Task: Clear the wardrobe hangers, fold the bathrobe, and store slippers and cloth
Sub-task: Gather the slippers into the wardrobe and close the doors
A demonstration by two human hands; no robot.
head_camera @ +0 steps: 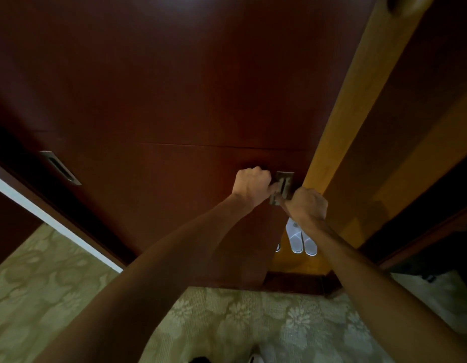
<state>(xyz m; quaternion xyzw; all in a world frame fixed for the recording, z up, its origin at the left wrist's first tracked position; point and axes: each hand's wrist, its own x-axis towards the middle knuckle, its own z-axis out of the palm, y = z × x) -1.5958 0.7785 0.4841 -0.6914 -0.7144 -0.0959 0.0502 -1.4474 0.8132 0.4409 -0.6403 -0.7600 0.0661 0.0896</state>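
A dark red-brown sliding wardrobe door (174,100) fills the view. Both my hands are at its recessed metal handle (282,187) near the door's right edge. My left hand (250,184) has its fingers curled, the fingertips hooked at the handle's left side. My right hand (309,204) curls at the handle's right side and the door edge. Through the narrow gap to the right, a pair of white slippers (302,239) lies on the yellow wooden wardrobe floor (339,237). Hangers, bathrobe and cloth are hidden.
A second recessed handle (60,167) sits on the left of the door. A yellow wooden wardrobe side panel (358,87) rises at the right, with dark furniture (436,244) beyond it. Patterned green carpet (240,323) covers the floor below.
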